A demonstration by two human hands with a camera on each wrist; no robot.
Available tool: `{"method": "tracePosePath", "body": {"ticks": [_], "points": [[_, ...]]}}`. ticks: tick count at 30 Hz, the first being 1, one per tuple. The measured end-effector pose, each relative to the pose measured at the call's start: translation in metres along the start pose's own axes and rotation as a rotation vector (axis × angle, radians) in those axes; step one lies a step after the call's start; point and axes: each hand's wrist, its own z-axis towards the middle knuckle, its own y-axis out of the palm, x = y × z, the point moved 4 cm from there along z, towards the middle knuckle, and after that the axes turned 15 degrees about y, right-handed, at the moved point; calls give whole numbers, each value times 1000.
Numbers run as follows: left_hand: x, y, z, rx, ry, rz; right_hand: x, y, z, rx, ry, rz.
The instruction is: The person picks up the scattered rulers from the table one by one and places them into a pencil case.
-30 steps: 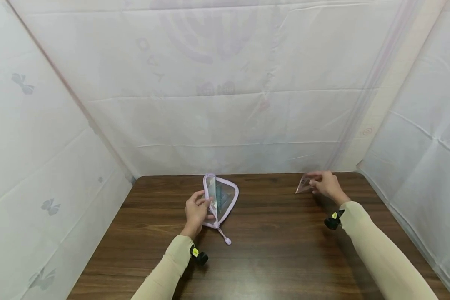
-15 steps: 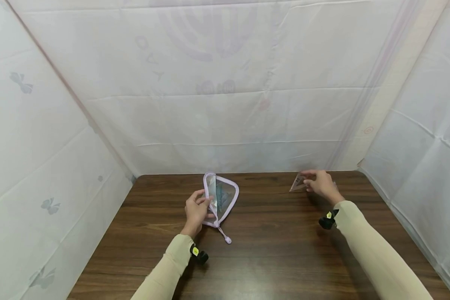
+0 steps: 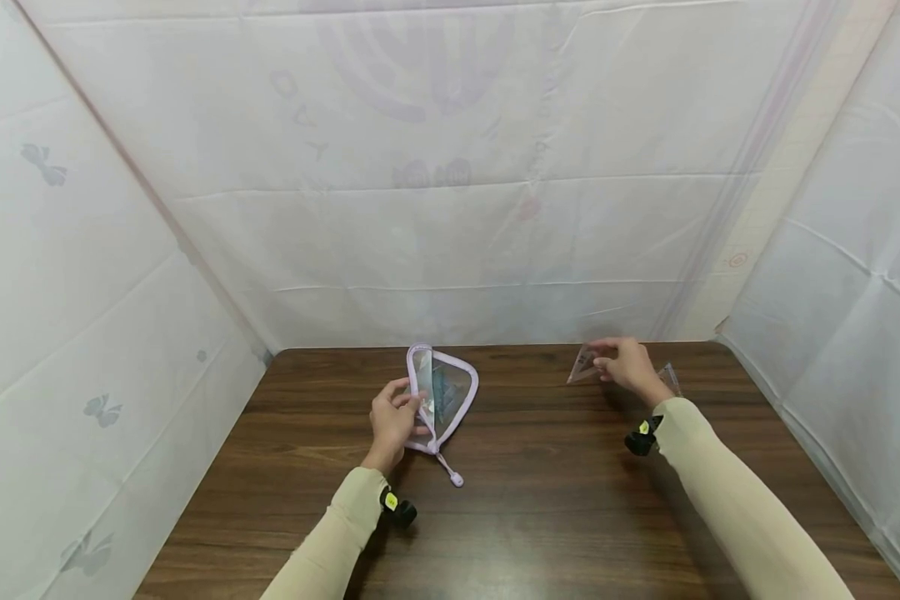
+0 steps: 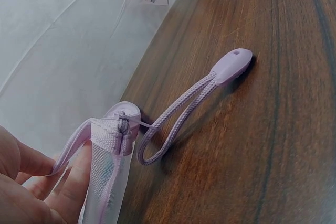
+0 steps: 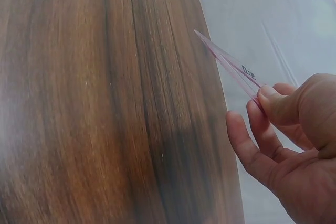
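At the back middle of the table, my left hand [image 3: 392,423] holds open the edge of a clear mesh zip pouch [image 3: 471,392] with lilac trim. Something bluish-green shows through its side. Its lilac cord zipper pull [image 4: 233,66] trails onto the wood in the left wrist view. Toward the back right, my right hand [image 3: 627,367] pinches a clear, pink-tinted set square [image 3: 582,367] between thumb and fingers, above the tabletop. One pointed corner of it [image 5: 210,45] juts away from the fingertips in the right wrist view.
A second clear, triangular piece [image 3: 671,379] lies behind my right wrist, partly hidden by it. The dark wooden table [image 3: 525,500] ends at a pale hanging sheet [image 3: 465,250] behind, with more sheets at left and right.
My right hand has moved left with the set square, bringing the second triangular piece into sight behind the wrist. My left hand and the pouch have stayed in place.
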Motion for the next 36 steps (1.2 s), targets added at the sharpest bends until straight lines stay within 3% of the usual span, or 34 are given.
{"method": "tracePosePath", "body": {"ticks": [15,36], "points": [[2,1,0,-3,12,-8,-22,25,2,-52,-18,45],[0,0,0,1,-2,-28,-60,66,12,-178,-82,-19]]}}
